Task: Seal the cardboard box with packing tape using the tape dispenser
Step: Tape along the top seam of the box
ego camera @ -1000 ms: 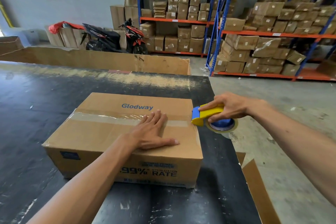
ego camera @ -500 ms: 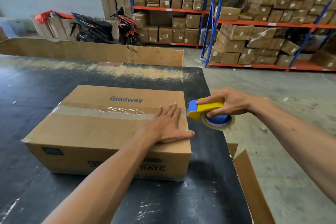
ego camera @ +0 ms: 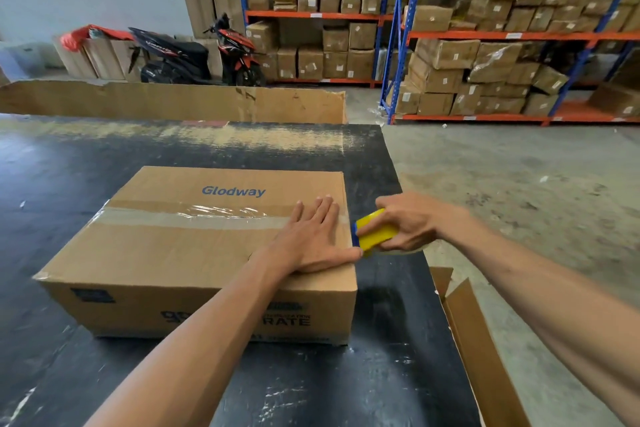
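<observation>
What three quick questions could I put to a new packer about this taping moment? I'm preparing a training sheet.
1. True or false: the left hand lies flat on top of the cardboard box.
2. Which hand holds the tape dispenser? A) left B) right C) neither
3. Fill in: the tape strip runs across the box top, just below the printed word ____.

Key: 1 true. 2 B: the right hand grips the yellow and blue dispenser at the box's right edge. 3 Glodway.
</observation>
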The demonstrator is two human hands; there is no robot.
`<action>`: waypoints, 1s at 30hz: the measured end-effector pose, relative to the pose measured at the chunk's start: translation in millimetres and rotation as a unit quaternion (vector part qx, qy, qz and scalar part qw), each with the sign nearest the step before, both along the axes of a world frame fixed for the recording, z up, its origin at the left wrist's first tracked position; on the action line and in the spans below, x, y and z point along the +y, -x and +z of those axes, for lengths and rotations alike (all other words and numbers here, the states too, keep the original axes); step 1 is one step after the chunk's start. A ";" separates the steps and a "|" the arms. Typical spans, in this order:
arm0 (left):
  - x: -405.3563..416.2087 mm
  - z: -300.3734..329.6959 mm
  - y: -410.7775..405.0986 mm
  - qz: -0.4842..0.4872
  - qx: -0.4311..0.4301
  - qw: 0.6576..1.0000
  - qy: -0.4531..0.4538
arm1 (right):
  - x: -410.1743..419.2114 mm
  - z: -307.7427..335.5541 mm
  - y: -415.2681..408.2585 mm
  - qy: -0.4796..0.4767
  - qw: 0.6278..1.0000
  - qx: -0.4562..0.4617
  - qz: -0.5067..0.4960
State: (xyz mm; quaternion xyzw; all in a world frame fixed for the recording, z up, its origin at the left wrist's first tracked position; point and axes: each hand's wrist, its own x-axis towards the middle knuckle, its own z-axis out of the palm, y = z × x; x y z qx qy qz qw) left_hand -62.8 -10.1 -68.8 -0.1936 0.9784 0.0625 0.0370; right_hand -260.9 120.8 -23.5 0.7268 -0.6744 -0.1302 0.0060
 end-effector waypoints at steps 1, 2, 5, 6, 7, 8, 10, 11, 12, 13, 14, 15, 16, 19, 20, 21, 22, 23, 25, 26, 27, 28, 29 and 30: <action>-0.6 1.5 0.7 0.006 -0.002 1.000 -0.003 | -0.4 -5.7 -4.5 0.005 1.000 0.005 -0.006; 0.4 4.1 3.1 0.017 -0.002 1.000 -0.018 | -0.6 -7.5 -6.6 0.009 1.000 0.014 -0.016; 11.1 11.9 26.9 0.106 0.049 0.987 -0.112 | 7.6 5.1 -3.7 0.024 0.997 0.025 -0.064; 16.2 11.5 36.9 0.148 0.062 0.981 -0.113 | 11.9 9.7 -1.9 0.029 0.995 0.034 -0.084; 21.5 9.5 45.5 0.185 0.062 0.976 -0.094 | 16.0 14.0 0.6 0.034 0.993 0.039 -0.106; 25.2 7.4 51.9 0.212 0.052 0.973 -0.071 | 20.3 18.0 2.4 0.039 0.991 0.036 -0.125; 26.0 3.7 57.2 0.231 0.034 0.971 -0.052 | 28.7 23.1 4.0 0.053 0.987 0.018 -0.152; 24.8 2.2 56.6 0.224 0.032 0.973 -0.052 | 32.6 24.5 3.7 0.060 0.985 0.009 -0.164; 22.5 1.7 55.0 0.212 0.035 0.975 -0.053 | 36.1 25.7 2.8 0.070 0.982 0.003 -0.175; 20.4 2.5 52.6 0.201 0.041 0.977 -0.053 | 38.8 27.0 2.3 0.084 0.978 -0.006 -0.189; 18.5 2.5 50.1 0.188 0.043 0.980 -0.051 | 41.3 29.2 1.6 0.103 0.974 -0.018 -0.203; 17.5 2.2 46.5 0.171 0.042 0.983 -0.051 | 43.7 32.0 0.7 0.123 0.968 -0.034 -0.217; 17.1 1.8 41.0 0.149 0.041 0.987 -0.051 | 46.2 35.3 -1.2 0.145 0.960 -0.057 -0.231; 10.0 1.6 15.2 0.048 0.058 0.996 -0.043 | 49.6 46.9 -12.8 0.219 0.922 -0.165 -0.273; 5.2 4.8 2.4 0.006 0.057 0.997 -0.046 | 48.7 51.4 -18.7 0.245 0.903 -0.209 -0.285; -0.9 9.0 -9.7 -0.037 0.042 0.997 -0.053 | 46.8 55.8 -23.9 0.269 0.881 -0.254 -0.295; -8.2 14.7 -23.6 -0.076 0.015 0.995 -0.064 | 43.8 60.4 -31.7 0.291 0.858 -0.297 -0.301; -16.0 20.7 -37.3 -0.110 -0.011 0.991 -0.080 | 40.0 64.7 -40.2 0.306 0.838 -0.335 -0.304; -31.6 27.0 -60.0 -0.157 -0.036 0.981 -0.111 | 31.1 71.5 -59.7 0.326 0.808 -0.392 -0.296; -36.2 26.4 -70.3 -0.171 -0.031 0.978 -0.114 | 26.3 73.9 -70.5 0.333 0.797 -0.413 -0.289; -37.6 21.5 -78.8 -0.176 -0.016 0.979 -0.103 | 21.6 76.1 -81.9 0.335 0.788 -0.434 -0.282; -34.9 14.7 -86.4 -0.168 0.003 0.983 -0.071 | 17.3 78.3 -93.6 0.331 0.782 -0.450 -0.274; -30.5 6.4 -91.4 -0.150 0.016 0.988 -0.026 | 12.2 79.1 -104.4 0.326 0.780 -0.462 -0.268; -25.2 0.0 -94.6 -0.126 0.019 0.992 0.016 | 7.7 79.6 -114.6 0.323 0.780 -0.467 -0.263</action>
